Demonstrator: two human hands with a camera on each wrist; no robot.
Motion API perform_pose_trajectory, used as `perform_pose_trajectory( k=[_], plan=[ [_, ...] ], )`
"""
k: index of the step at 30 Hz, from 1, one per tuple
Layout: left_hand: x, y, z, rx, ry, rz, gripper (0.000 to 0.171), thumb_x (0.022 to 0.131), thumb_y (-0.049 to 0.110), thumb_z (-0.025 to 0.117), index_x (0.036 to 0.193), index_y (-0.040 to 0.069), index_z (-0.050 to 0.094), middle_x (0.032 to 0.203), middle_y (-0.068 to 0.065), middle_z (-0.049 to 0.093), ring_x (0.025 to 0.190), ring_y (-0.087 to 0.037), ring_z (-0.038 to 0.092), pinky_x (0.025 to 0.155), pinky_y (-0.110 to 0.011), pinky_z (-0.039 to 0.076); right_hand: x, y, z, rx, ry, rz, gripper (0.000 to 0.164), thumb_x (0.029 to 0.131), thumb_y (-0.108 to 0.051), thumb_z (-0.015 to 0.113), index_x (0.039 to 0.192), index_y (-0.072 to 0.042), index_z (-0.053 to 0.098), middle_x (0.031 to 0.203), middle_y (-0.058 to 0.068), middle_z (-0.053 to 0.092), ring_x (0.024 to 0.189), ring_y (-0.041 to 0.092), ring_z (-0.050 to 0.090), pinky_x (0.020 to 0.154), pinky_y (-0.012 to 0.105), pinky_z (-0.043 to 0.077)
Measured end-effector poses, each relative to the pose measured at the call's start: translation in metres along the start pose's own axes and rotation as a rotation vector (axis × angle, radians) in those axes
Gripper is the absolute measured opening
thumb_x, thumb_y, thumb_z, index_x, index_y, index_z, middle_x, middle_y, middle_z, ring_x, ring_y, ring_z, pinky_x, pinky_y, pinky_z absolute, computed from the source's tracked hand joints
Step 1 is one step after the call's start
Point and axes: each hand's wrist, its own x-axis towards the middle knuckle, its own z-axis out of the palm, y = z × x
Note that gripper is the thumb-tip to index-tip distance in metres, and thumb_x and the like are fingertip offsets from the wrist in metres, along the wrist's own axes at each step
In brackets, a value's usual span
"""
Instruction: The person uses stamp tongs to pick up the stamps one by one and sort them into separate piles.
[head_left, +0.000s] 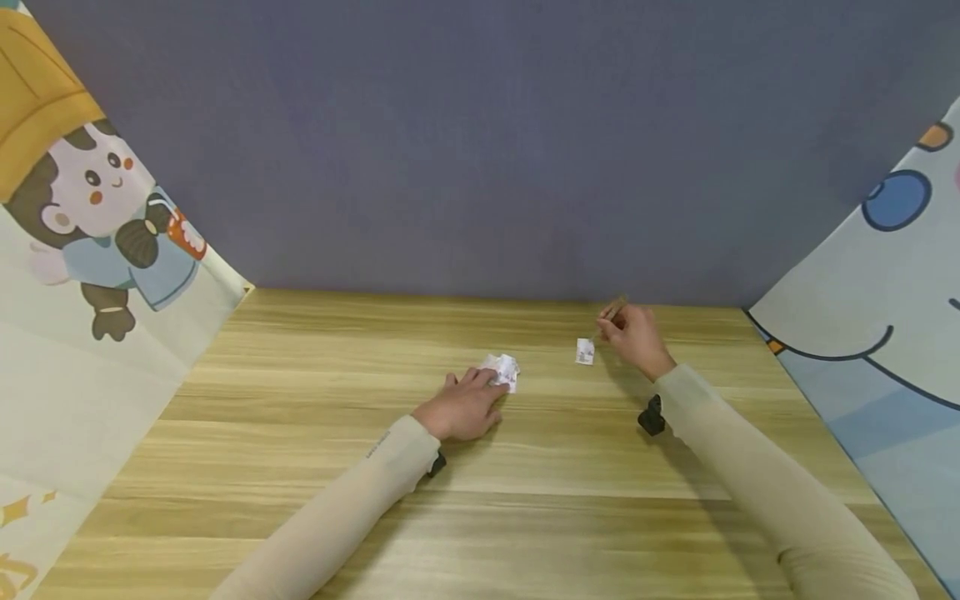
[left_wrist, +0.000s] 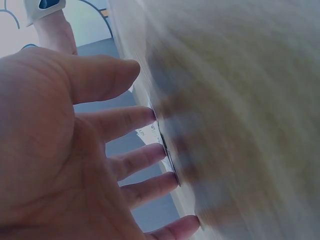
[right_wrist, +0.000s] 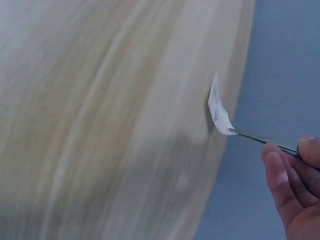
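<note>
My right hand pinches a pair of slim metal tweezers between thumb and fingers. In the right wrist view the tweezer tips grip the edge of a small white paper slip with faint print, which curves upward from that edge. In the head view this slip lies right of a small overlapping pile of similar printed paper slips. Spread over the pile's near left side, my left hand touches the slips with extended fingertips. The left wrist view shows these fingers nearly straight, with slips partly hidden behind them.
Both hands work over a wood-grain table. A grey-blue panel rises at its far edge. Cartoon-printed sheets stand along the left side and right side. Each wrist wears a small dark device.
</note>
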Motion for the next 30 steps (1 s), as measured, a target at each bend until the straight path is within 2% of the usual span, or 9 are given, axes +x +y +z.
perform_pose_trajectory(
  k=[3,11,19,22,25,30],
  plan=[
    [0.0,0.0,0.0,0.004,0.005,0.004,0.051,0.099,0.037,0.046,0.147,0.021,0.036,0.151,-0.004,0.026,0.136,-0.024,0.023,0.104,-0.055,0.023,-0.002,0.004,0.001,-0.008,-0.004,0.002,0.017,0.092,-0.01,0.062,0.086,0.003,0.07,0.073,0.01,0.068,0.059,0.02,0.063,0.052,0.035,0.05],
    [-0.001,0.0,0.0,0.001,0.003,0.002,0.051,0.099,0.037,0.046,0.147,0.021,0.037,0.151,-0.004,0.026,0.137,-0.024,0.022,0.104,-0.055,0.023,-0.007,0.005,0.003,-0.014,0.012,-0.031,0.009,0.091,-0.005,0.062,0.093,0.003,0.066,0.079,0.015,0.067,0.067,0.027,0.066,0.058,0.04,0.052],
    [-0.002,0.0,0.0,-0.018,0.005,0.0,0.052,0.099,0.036,0.046,0.147,0.02,0.035,0.152,-0.004,0.026,0.138,-0.025,0.021,0.105,-0.056,0.021,-0.009,0.0,0.003,-0.005,0.022,0.056,0.019,0.096,-0.014,0.057,0.104,0.001,0.065,0.088,0.015,0.067,0.075,0.027,0.063,0.064,0.043,0.05],
    [-0.003,0.0,-0.001,-0.032,0.008,-0.002,0.054,0.099,0.036,0.047,0.148,0.016,0.034,0.152,-0.005,0.025,0.138,-0.025,0.02,0.105,-0.058,0.019,-0.01,-0.008,0.005,-0.014,0.065,0.016,0.019,0.095,-0.018,0.059,0.099,-0.002,0.068,0.09,0.012,0.068,0.074,0.025,0.062,0.065,0.042,0.05],
    [-0.004,0.0,-0.001,-0.039,0.009,-0.005,0.057,0.098,0.036,0.048,0.148,0.012,0.032,0.152,-0.006,0.024,0.139,-0.025,0.02,0.106,-0.058,0.018,-0.012,-0.021,0.01,-0.005,0.094,-0.074,0.016,0.092,-0.019,0.064,0.093,-0.005,0.071,0.085,0.007,0.069,0.069,0.02,0.063,0.061,0.039,0.051],
    [-0.004,0.0,-0.001,-0.043,0.007,-0.01,0.057,0.098,0.035,0.049,0.148,0.012,0.033,0.153,-0.006,0.023,0.139,-0.025,0.019,0.106,-0.058,0.017,-0.018,-0.049,0.023,0.064,0.043,-0.202,0.012,0.089,-0.018,0.067,0.094,-0.008,0.072,0.081,0.001,0.069,0.066,0.013,0.063,0.06,0.035,0.052]
  ],
)
